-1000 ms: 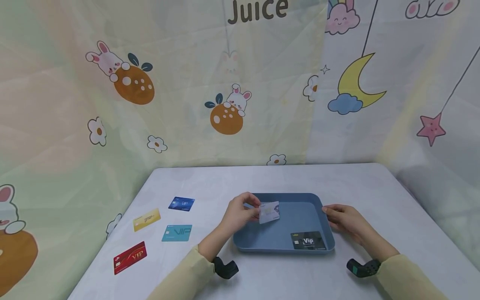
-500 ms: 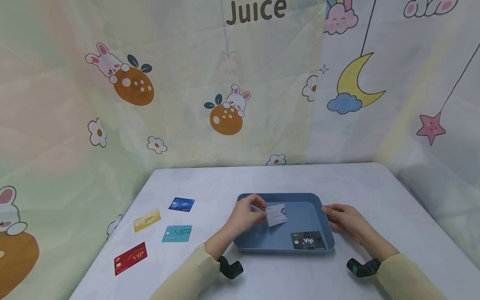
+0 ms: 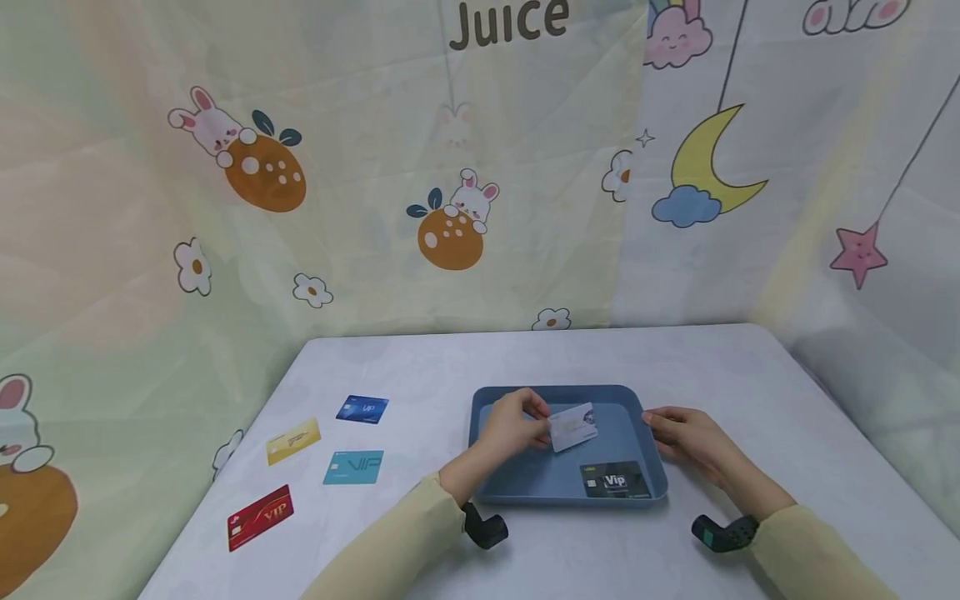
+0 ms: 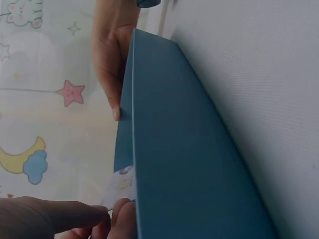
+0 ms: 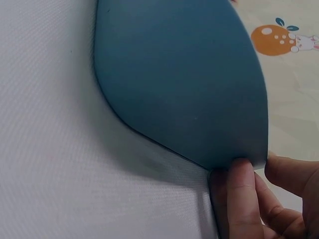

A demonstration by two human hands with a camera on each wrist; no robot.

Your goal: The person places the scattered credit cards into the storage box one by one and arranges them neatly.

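Note:
My left hand [image 3: 513, 427] pinches a white card [image 3: 573, 427] between thumb and fingers by its left edge. It holds the card tilted over the blue tray [image 3: 525, 502]. In the left wrist view the pale card [image 4: 122, 185] shows past the tray's side wall [image 4: 174, 134], beside the fingertips. A black VIP card [image 3: 617, 480] lies in the tray's front right corner. At the tray's right side my right hand [image 3: 690, 442] grips the rim. The right wrist view shows its thumb [image 5: 289, 172] at the rim and a finger against the outer wall.
Left of the tray lie a blue card [image 3: 362, 409], a gold card [image 3: 293, 442], a teal card [image 3: 353, 467] and a red card [image 3: 260, 517]. All rest on the white table [image 3: 405, 358]. A printed cloth backdrop [image 3: 360, 167] stands behind it.
My left hand has moved right across the tray, carrying the white card from near the left side to the middle. The right hand and the tray have stayed in place.

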